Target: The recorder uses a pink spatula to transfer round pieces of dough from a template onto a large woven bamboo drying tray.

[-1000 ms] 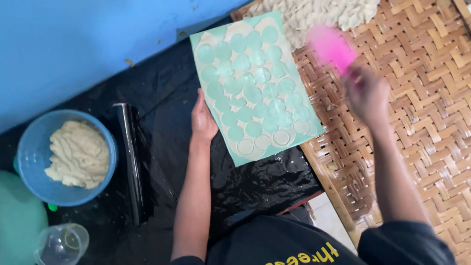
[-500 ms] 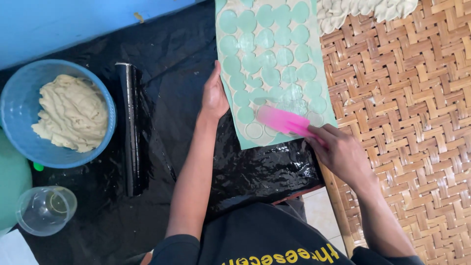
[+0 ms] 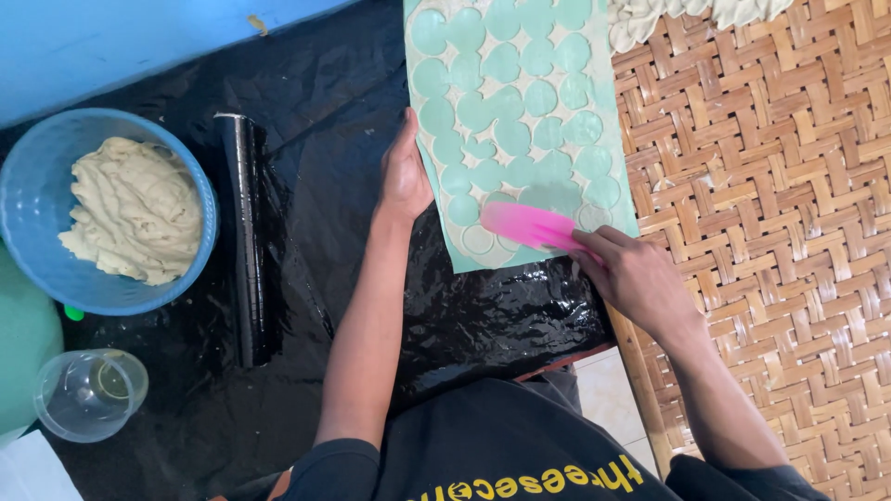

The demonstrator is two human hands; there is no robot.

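Looking down from the head camera, the person's right hand point(image 3: 640, 278) has its fingers clenched around the handle of a pink scraper point(image 3: 531, 225), whose blade lies flat on the near end of a pale green sheet point(image 3: 520, 121) covered with rows of thin round dough discs point(image 3: 473, 111). The left hand point(image 3: 404, 176) rests with fingers released and flat, pressing the sheet's left edge against the black plastic point(image 3: 325, 278) that covers the bench. To the far right lies a woven bamboo mat point(image 3: 770, 186) with a few pale pieces point(image 3: 677, 14) at its far edge. On the left sits a blue bowl point(image 3: 200, 199) of soft dough, a dark roller point(image 3: 243, 232) just beside it, and a clear cup point(image 3: 88, 394) near the lower left corner.

I would judge the step in hand to be working the scraper under the nearest discs to lift them off. The next move seems to call for a shallow blade angle and a steady left hand, so the thin rounds do not tear.

Compared with a second ago, the scraper has come down from above the mat onto the sheet, and half a second ago it lay a little farther up.
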